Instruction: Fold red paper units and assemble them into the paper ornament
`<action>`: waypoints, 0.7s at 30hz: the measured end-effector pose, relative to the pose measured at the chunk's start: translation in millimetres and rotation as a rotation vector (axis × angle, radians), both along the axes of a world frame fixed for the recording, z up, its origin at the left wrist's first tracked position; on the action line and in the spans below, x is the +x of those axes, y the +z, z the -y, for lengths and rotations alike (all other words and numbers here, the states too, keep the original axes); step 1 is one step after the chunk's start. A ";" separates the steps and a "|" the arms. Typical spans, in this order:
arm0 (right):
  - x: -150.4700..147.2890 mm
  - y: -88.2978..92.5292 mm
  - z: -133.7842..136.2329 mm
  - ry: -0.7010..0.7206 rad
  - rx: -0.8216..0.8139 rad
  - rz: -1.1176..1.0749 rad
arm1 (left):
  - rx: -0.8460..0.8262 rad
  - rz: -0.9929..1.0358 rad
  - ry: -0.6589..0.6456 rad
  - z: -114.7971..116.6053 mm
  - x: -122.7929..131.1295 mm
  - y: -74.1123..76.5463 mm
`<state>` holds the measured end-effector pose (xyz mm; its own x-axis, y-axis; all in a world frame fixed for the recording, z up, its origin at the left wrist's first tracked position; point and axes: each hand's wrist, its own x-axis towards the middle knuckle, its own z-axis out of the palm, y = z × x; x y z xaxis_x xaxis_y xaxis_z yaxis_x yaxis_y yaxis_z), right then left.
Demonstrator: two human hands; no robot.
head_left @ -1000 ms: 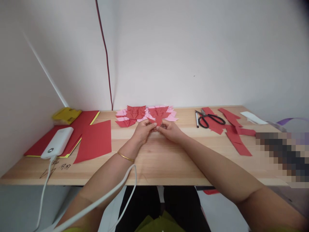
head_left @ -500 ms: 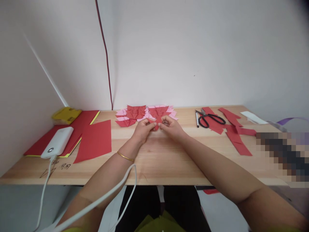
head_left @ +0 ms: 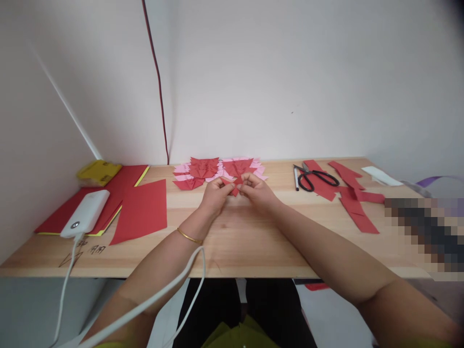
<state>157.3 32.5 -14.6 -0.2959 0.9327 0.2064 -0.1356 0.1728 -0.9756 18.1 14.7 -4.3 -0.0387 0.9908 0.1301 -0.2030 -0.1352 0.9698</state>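
Note:
A small folded piece of red paper (head_left: pixel 237 187) is pinched between both hands, just above the middle of the wooden table. My left hand (head_left: pixel 216 194) grips its left side with thumb and fingers. On the other side, my right hand (head_left: pixel 256 191) holds it the same way, and the fingertips cover much of the paper. Right behind the hands, by the wall, lie folded paper pieces: a red group (head_left: pixel 203 167) on the left, another red group (head_left: pixel 238 166) on the right, with pink pieces (head_left: pixel 182 170) around them.
Large red sheets (head_left: pixel 141 210) and a yellow packet (head_left: pixel 99 172) lie at the left, with a white power bank (head_left: pixel 86 212) and its cable (head_left: pixel 68 285). At the right are black-handled scissors (head_left: pixel 319 179), a pen (head_left: pixel 296 180), red paper scraps (head_left: pixel 357 210) and a white strip (head_left: pixel 382 176).
Both hands stay in nearly the same place, still pinching the red paper. The fingers have shifted only slightly, and a little more of the paper's lower point shows.

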 end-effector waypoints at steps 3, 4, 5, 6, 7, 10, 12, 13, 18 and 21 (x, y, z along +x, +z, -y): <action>-3.7 -1.3 1.1 0.011 -0.070 -0.112 | 0.046 -0.050 0.030 0.1 0.1 -1.0; -4.3 -1.2 1.6 0.014 -0.087 -0.136 | 0.063 -0.078 0.041 0.1 -0.3 -1.2; -4.4 -0.8 2.0 0.018 -0.095 -0.143 | 0.079 -0.110 0.051 0.2 -0.7 -1.3; -4.1 -0.1 2.4 0.020 -0.092 -0.130 | 0.092 -0.138 0.057 0.2 -1.1 -1.1; -3.3 0.8 2.7 0.019 -0.078 -0.106 | 0.102 -0.158 0.061 0.3 -1.4 -0.7; -0.5 3.1 2.7 0.006 -0.013 -0.032 | 0.101 -0.152 0.059 1.1 -1.1 1.0; 0.4 2.8 1.7 0.004 0.009 -0.024 | 0.080 -0.112 0.046 1.7 -0.2 1.8; 0.4 1.9 1.0 0.006 0.008 -0.034 | 0.068 -0.090 0.038 1.8 0.2 1.9; -1.8 -7.5 -3.7 0.033 -0.025 -0.136 | 0.016 0.009 0.020 0.9 1.0 0.1; -1.1 -11.0 -5.6 0.050 -0.001 -0.138 | -0.020 0.058 0.005 0.9 1.2 0.7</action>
<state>156.2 38.2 -25.6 -0.3106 0.9177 0.2475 -0.2769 0.1618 -0.9472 19.3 13.7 -3.6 -0.0505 0.9929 0.1078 -0.2581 -0.1172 0.9590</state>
